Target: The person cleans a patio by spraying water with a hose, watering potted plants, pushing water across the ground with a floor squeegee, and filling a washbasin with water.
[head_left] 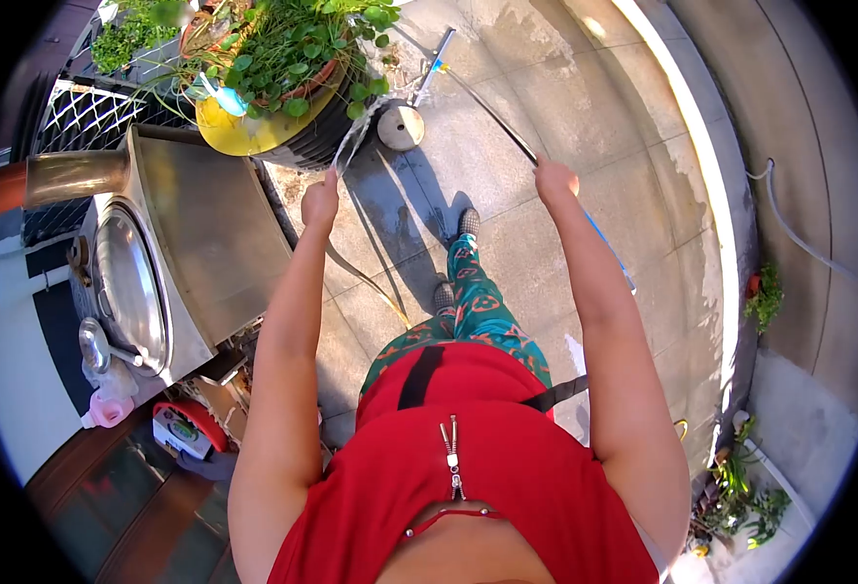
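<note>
Squeegee (496, 119), head view: blade (435, 64) on the paving (536, 268) ahead, pole slanting back into my right hand (556, 181), fingers curled round it. Judged light, stiff; grip mid-pole. My left hand (320, 201) wraps a hose (366, 280), probably flexible, slippery; water (351, 141) spurts out. No brand or writing legible.

L hand (320, 201): holds hose (371, 282), water (353, 141) out fwd
R hand (556, 179): grips squeegee (493, 117) pole, blade nr rnd disc (401, 127)
Planter (230, 134): flr's (633, 175) L edge, plants (298, 58) on top

Bright sunlight, hard shadows; fisheye bend, black corners.
</note>
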The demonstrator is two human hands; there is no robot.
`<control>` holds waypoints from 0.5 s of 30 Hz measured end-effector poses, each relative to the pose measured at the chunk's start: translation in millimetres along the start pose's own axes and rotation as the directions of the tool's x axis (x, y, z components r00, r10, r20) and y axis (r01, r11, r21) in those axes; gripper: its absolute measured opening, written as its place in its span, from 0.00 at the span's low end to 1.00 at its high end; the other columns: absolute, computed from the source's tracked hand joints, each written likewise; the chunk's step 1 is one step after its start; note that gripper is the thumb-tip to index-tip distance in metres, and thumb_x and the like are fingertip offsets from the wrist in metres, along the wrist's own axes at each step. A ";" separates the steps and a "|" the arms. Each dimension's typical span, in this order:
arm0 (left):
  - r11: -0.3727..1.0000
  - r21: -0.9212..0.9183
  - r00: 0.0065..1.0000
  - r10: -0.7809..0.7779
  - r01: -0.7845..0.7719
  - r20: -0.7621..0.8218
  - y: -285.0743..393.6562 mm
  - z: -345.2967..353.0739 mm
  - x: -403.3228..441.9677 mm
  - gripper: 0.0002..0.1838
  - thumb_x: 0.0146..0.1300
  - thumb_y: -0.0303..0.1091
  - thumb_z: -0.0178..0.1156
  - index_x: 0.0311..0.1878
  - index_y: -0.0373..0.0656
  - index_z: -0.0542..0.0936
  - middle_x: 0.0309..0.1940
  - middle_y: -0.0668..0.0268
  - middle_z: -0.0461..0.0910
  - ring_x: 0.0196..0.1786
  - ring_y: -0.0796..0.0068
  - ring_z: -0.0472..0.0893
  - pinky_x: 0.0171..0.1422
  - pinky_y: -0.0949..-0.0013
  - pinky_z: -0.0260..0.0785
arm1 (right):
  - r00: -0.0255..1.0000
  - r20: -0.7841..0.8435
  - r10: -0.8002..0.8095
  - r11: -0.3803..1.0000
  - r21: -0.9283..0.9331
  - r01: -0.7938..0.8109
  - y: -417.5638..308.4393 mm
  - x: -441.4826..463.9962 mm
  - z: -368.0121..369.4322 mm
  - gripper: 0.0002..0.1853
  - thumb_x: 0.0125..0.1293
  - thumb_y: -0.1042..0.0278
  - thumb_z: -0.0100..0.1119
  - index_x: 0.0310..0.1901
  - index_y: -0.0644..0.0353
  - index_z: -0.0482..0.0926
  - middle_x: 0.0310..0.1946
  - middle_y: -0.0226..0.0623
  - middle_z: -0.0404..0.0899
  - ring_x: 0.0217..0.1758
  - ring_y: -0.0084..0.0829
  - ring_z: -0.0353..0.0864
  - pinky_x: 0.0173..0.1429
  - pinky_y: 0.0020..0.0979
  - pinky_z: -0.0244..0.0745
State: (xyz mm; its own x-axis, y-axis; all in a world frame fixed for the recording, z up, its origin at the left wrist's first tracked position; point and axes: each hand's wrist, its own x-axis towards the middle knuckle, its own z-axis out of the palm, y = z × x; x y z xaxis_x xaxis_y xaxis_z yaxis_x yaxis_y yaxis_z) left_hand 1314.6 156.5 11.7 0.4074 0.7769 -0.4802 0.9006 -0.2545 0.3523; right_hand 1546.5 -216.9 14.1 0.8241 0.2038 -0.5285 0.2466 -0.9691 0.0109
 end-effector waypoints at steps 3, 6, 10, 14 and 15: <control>0.992 -0.107 0.998 -0.057 0.059 0.023 0.6 -11.2 16.9 0.38 0.64 0.65 0.43 0.28 0.36 0.83 0.31 0.48 0.82 0.42 0.47 0.81 0.48 0.53 0.69 | 0.998 0.010 -0.063 0.997 0.046 0.062 -24.2 41.2 -11.6 0.20 0.67 0.55 0.51 0.60 0.39 0.72 0.49 0.42 0.81 0.52 0.43 0.80 0.52 0.44 0.76; 0.985 -0.150 0.993 -0.100 0.091 -0.055 3.5 -28.0 31.4 0.37 0.63 0.66 0.44 0.23 0.36 0.81 0.26 0.51 0.82 0.37 0.49 0.81 0.45 0.53 0.68 | 0.996 -0.008 -0.088 0.986 0.143 0.088 -51.3 64.0 -25.1 0.19 0.67 0.58 0.52 0.59 0.42 0.73 0.49 0.43 0.81 0.52 0.43 0.81 0.52 0.43 0.76; 0.973 -0.198 0.989 -0.132 0.115 -0.072 21.1 -68.3 48.1 0.35 0.63 0.64 0.46 0.23 0.36 0.80 0.23 0.55 0.80 0.32 0.57 0.80 0.42 0.58 0.68 | 0.997 -0.001 -0.083 0.965 0.251 0.081 -40.4 78.5 -54.8 0.21 0.66 0.57 0.51 0.62 0.38 0.71 0.51 0.42 0.79 0.53 0.42 0.80 0.54 0.44 0.74; 0.933 -0.347 0.991 -0.124 0.101 -0.046 25.7 -101.7 50.4 0.35 0.63 0.64 0.48 0.19 0.37 0.76 0.17 0.63 0.75 0.28 0.67 0.77 0.37 0.62 0.65 | 0.994 -0.008 -0.109 0.964 0.244 0.107 29.3 64.8 -60.6 0.21 0.67 0.55 0.49 0.62 0.36 0.71 0.48 0.48 0.79 0.50 0.50 0.79 0.54 0.47 0.73; 0.925 -0.371 0.994 -0.106 0.083 -0.042 14.3 -103.0 60.0 0.35 0.62 0.64 0.49 0.18 0.37 0.75 0.15 0.65 0.72 0.23 0.71 0.75 0.32 0.65 0.64 | 0.994 0.000 -0.110 0.976 0.191 0.108 46.3 59.9 -61.9 0.21 0.68 0.55 0.48 0.62 0.36 0.70 0.47 0.49 0.80 0.49 0.50 0.80 0.52 0.48 0.73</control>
State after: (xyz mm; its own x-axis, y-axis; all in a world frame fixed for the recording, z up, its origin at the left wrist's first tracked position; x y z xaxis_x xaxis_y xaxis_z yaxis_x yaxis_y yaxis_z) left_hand 1336.3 258.9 70.7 0.3033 0.8228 -0.4807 0.8104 0.0427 0.5843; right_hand 1638.8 -241.0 35.5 0.7918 0.3093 -0.5267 0.2322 -0.9500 -0.2088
